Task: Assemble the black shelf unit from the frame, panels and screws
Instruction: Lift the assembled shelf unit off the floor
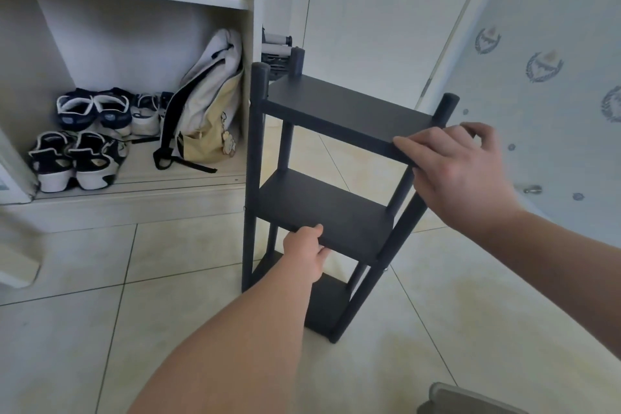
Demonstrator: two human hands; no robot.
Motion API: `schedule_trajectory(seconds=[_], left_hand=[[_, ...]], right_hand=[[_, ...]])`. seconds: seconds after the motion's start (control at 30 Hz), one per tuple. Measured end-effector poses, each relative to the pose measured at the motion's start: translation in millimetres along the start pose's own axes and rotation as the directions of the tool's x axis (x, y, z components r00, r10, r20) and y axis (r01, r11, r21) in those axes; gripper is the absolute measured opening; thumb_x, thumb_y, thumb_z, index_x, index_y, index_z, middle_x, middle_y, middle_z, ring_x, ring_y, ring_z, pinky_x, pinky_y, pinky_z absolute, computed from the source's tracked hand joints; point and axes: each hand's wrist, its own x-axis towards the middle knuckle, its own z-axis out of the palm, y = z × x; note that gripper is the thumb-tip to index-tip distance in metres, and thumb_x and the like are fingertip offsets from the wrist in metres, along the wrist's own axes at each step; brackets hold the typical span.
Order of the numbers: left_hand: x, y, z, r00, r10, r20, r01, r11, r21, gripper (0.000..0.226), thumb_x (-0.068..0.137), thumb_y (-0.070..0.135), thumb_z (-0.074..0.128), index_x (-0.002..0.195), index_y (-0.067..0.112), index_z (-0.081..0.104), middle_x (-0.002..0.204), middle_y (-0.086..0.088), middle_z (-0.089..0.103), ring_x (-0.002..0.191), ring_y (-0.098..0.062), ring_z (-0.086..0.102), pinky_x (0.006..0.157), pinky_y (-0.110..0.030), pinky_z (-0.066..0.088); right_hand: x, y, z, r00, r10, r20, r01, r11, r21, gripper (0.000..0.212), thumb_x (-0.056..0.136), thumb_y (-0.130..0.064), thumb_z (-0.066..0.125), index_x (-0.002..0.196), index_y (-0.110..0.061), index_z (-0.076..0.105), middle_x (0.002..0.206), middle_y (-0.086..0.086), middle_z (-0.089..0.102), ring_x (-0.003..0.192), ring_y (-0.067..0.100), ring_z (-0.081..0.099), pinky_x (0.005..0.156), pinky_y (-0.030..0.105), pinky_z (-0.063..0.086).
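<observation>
Here, a black shelf unit (pixel 336 198) is seen standing upright on the pale tiled floor (pixel 174 282), with four round posts (pixel 255 161) carrying three flat panels. The top panel (pixel 346 107) is set just below the post tops, the middle panel (pixel 349 225) is found about halfway down, and the bottom panel (pixel 327 307) lies close to the floor. The front edge of the middle panel is gripped by the left hand (pixel 304 255): the thumb is laid on top of the edge and the fingers are curled underneath it. The right hand (pixel 457 171) is placed on the near right corner of the top panel, beside the right front post; its forefinger is stretched along the panel's front edge, the other fingers are bent over the corner, and the panel is held in that grasp. To the left of the shelf unit an open white cupboard (pixel 250 20) is seen, and the unit's left posts are found just beside its side wall; whether they touch it cannot be told. In the cupboard's lower compartment a cream and white backpack (pixel 208 101) is leaned nearest the shelf unit, and several dark blue and white shoes (pixel 84 141) are lined up farther to the left. To the right of the shelf unit a wall (pixel 554 84) papered in pale blue with emblems is seen.
</observation>
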Motion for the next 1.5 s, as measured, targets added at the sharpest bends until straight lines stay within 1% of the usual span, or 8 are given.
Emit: schedule_trajectory(seconds=[0.3,0.43,0.53,0.67,0.83,1.03,1.23,1.5], left_hand=[[-18.3,-0.6,-26.6,0.999,-0.038,-0.009,0.039,0.982,0.187,0.037,0.096,0.007,0.062,0.130,-0.002,0.053,0.126,-0.020,0.063,0.116,-0.033,0.064,0.090,-0.038,0.058],[-43.2,1.6,-36.6,0.999,-0.049,0.016,0.039,0.913,0.407,0.030,0.100,0.008,0.053,0.129,0.000,0.057,0.099,-0.010,0.069,0.082,-0.021,0.067,0.082,-0.036,0.055],[-66.9,8.4,-46.6,0.999,-0.030,0.017,0.011,0.731,0.682,0.029,0.099,0.016,0.055,0.125,0.004,0.061,0.086,-0.002,0.065,0.072,-0.016,0.063,0.091,-0.040,0.053],[-105.9,24.4,-61.8,0.988,0.087,0.128,-0.151,0.361,0.920,0.040,0.098,0.031,0.058,0.125,0.002,0.062,0.107,-0.010,0.067,0.090,-0.025,0.062,0.085,-0.038,0.053],[-152.8,12.3,-126.1,0.944,0.238,0.229,-0.262,0.118,0.958,0.059,0.093,0.051,0.053,0.144,0.022,0.042,0.135,0.002,0.053,0.117,-0.022,0.056,0.090,-0.034,0.049],[-164.6,-13.9,-173.9,0.896,0.298,0.329,-0.250,-0.272,0.929,0.070,0.096,0.059,0.041,0.156,0.028,0.023,0.166,-0.001,0.016,0.153,-0.029,0.007,0.118,-0.048,0.019],[-127.2,-22.6,-218.9,0.889,0.366,0.277,-0.157,-0.324,0.933,0.067,0.099,0.064,0.026,0.158,0.034,0.013,0.169,0.001,0.000,0.154,-0.029,-0.007,0.123,-0.052,0.004],[-93.9,-26.2,-208.3,0.947,0.321,0.019,0.045,-0.191,0.981,0.067,0.100,0.063,0.023,0.158,0.036,0.005,0.169,0.000,-0.002,0.154,-0.029,-0.008,0.123,-0.053,0.001]], right_hand=[[-20.9,-25.2,-16.1,0.998,-0.032,-0.052,0.032,0.999,0.003,0.048,0.076,0.009,0.057,0.118,-0.011,0.069,0.105,0.002,0.069,0.082,0.031,0.062,0.095,0.051,0.040],[-18.7,-32.5,-26.6,0.997,0.033,0.066,-0.032,0.999,-0.005,0.049,0.076,0.004,0.064,0.122,-0.009,0.068,0.108,0.005,0.068,0.089,0.032,0.064,0.105,0.057,0.037],[-14.8,-41.3,-42.4,0.952,0.102,0.288,-0.114,0.993,0.027,0.058,0.077,-0.006,0.073,0.134,-0.006,0.062,0.126,0.010,0.065,0.111,0.033,0.064,0.114,0.064,0.022],[-19.0,-67.8,-68.1,0.834,0.178,0.522,-0.226,0.974,0.029,0.067,0.097,-0.033,0.056,0.157,-0.018,0.029,0.162,0.001,0.030,0.151,0.022,0.023,0.118,0.058,-0.006],[-42.9,-126.3,-94.7,0.756,0.192,0.625,-0.340,0.932,0.125,0.070,0.101,-0.044,0.045,0.159,-0.024,0.011,0.167,-0.005,0.012,0.155,0.019,0.005,0.122,0.055,-0.002],[-86.8,-196.9,-81.0,0.630,0.165,0.759,-0.454,0.871,0.188,0.070,0.103,-0.050,0.040,0.159,-0.027,0.005,0.169,-0.004,0.002,0.155,0.021,-0.001,0.122,0.056,0.004],[-110.0,-244.8,-26.0,0.617,0.138,0.775,-0.480,0.846,0.232,0.072,0.101,-0.056,0.032,0.161,-0.025,0.007,0.169,-0.001,0.003,0.155,0.024,0.001,0.123,0.057,0.010],[-107.9,-240.6,3.5,0.444,0.042,0.895,-0.487,0.850,0.202,0.073,0.101,-0.056,0.031,0.162,-0.024,0.008,0.170,0.003,0.004,0.156,0.028,0.003,0.122,0.059,0.011]])
